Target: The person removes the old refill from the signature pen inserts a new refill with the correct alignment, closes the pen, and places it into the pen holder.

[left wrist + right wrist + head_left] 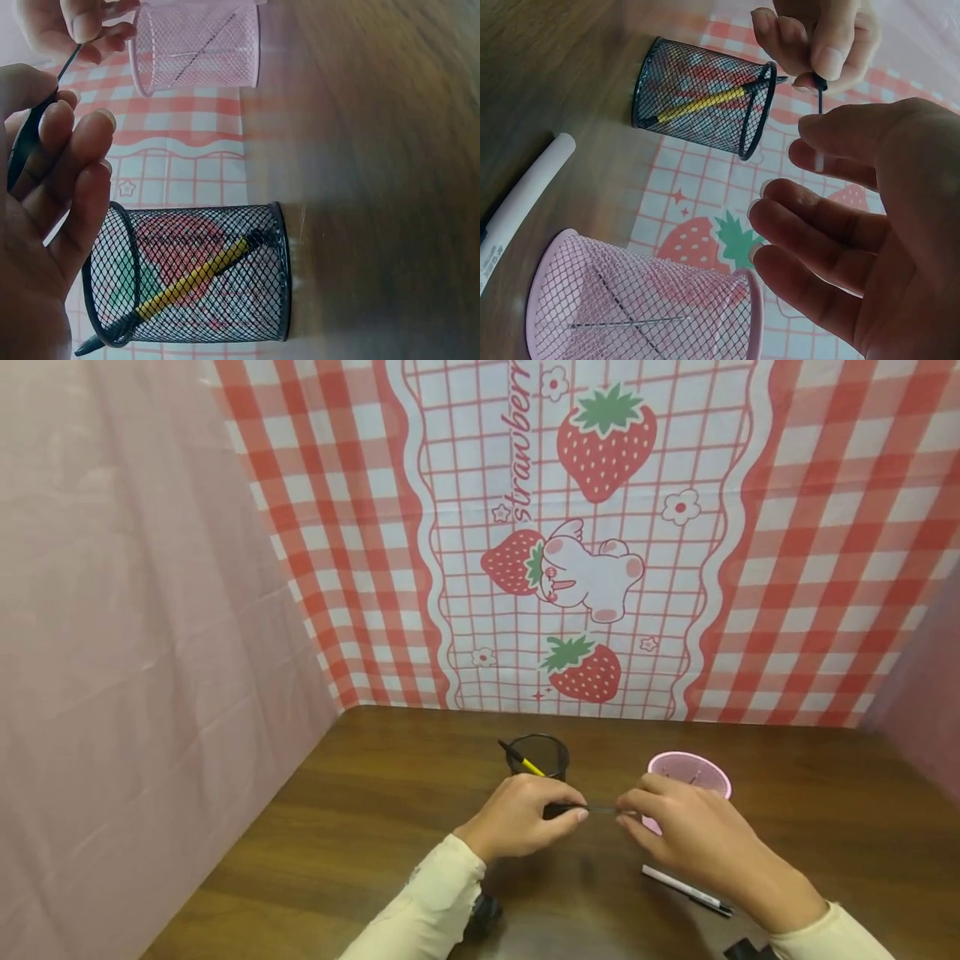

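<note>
In the head view my left hand (pixel 521 817) pinches the black handle of a slim tool (pixel 27 142) between thumb and fingers. My right hand (pixel 693 827) pinches the tool's thin shaft (pixel 820 101) near its far end, so the tool spans both hands above the table. A pale tip (pixel 819 161) shows behind the right thumb in the right wrist view. The right hand's other fingers are spread apart from the tool. Behind the left hand stands a black mesh pen cup (pixel 558 752) with a yellow-and-black pen (pixel 187 285) leaning in it.
A pink mesh cup (pixel 678 755) holding thin dark sticks (pixel 622 300) stands behind the right hand, which partly hides it. A white pen with black parts (pixel 682 887) lies on the wooden table (pixel 390 793). Behind hangs a strawberry-print cloth (pixel 465 568); a pink curtain (pixel 150 652) borders the left.
</note>
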Demonstrator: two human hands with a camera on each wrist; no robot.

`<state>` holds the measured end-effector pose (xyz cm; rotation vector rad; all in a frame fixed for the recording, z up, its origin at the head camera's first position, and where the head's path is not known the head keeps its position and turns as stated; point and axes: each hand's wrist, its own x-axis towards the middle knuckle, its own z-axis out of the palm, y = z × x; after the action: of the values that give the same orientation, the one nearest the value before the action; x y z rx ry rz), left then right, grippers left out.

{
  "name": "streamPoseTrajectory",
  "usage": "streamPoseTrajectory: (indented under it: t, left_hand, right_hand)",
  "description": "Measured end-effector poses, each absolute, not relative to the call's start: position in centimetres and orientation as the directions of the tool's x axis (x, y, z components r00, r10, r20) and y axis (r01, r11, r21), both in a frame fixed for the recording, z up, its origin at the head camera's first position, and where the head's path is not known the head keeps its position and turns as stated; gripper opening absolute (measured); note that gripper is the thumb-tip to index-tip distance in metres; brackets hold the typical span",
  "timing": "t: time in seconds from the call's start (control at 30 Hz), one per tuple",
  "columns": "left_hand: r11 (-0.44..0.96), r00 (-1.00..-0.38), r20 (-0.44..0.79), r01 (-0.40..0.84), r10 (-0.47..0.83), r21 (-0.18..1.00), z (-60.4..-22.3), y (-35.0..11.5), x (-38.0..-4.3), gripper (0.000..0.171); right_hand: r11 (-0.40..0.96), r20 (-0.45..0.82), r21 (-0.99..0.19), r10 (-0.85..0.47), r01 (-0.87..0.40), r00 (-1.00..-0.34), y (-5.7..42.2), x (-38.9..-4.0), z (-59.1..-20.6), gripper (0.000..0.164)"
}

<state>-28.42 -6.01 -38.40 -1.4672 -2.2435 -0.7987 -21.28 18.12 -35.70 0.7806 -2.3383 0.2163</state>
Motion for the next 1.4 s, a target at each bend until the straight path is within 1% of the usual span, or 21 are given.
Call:
streamPoseTrajectory:
  t: [0.1, 0.3, 0.47, 0.6, 0.7, 0.93, 1.2, 1.3, 1.4]
  left_hand:
    - [0.3, -0.406, 0.58, 0.914, 0.706, 0.273, -38.3, -5.8, -28.4, 0.016]
    - [0.293, -0.408, 0.602, 0.913, 0.687, 0.285, -38.4, -5.5, -28.4, 0.014]
    - [0.297, -0.412, 0.589, 0.911, 0.695, 0.286, -38.2, -5.4, -28.5, 0.014]
    - [0.307, -0.43, 0.577, 0.902, 0.695, 0.303, -38.0, -5.5, -28.5, 0.013]
    - [0.304, -0.431, 0.563, 0.901, 0.705, 0.31, -38.1, -5.5, -28.5, 0.014]
    - [0.302, -0.419, 0.555, 0.907, 0.719, 0.294, -38.7, -5.5, -28.4, 0.014]
    - [0.28, -0.429, 0.575, 0.9, 0.697, 0.333, -39.1, -5.0, -28.7, 0.016]
    - [0.281, -0.44, 0.574, 0.895, 0.691, 0.348, -39.3, -5.0, -28.6, 0.017]
    - [0.293, -0.458, 0.567, 0.885, 0.685, 0.361, -39.5, -5.3, -28.3, 0.017]
  right_hand:
    - [0.793, 0.648, 0.064, -0.495, -0.606, -0.579, 18.3, -21.4, -35.6, 0.011]
    - [0.779, 0.655, 0.077, -0.511, -0.623, -0.558, 18.4, -21.7, -35.4, 0.012]
    - [0.768, 0.668, 0.066, -0.508, -0.636, -0.544, 17.9, -22.0, -35.2, 0.012]
    - [0.737, 0.687, 0.07, -0.524, -0.672, -0.503, 17.6, -22.1, -35.0, 0.011]
    - [0.715, 0.69, 0.076, -0.541, -0.695, -0.481, 17.6, -22.0, -35.2, 0.013]
    - [0.725, 0.696, 0.069, -0.527, -0.685, -0.488, 18.0, -21.5, -36.0, 0.015]
    - [0.746, 0.686, 0.065, -0.516, -0.663, -0.513, 18.8, -21.2, -35.5, 0.018]
    - [0.737, 0.688, 0.072, -0.525, -0.673, -0.501, 18.6, -21.2, -35.5, 0.017]
    - [0.711, 0.692, 0.083, -0.545, -0.698, -0.473, 18.2, -21.2, -35.7, 0.013]
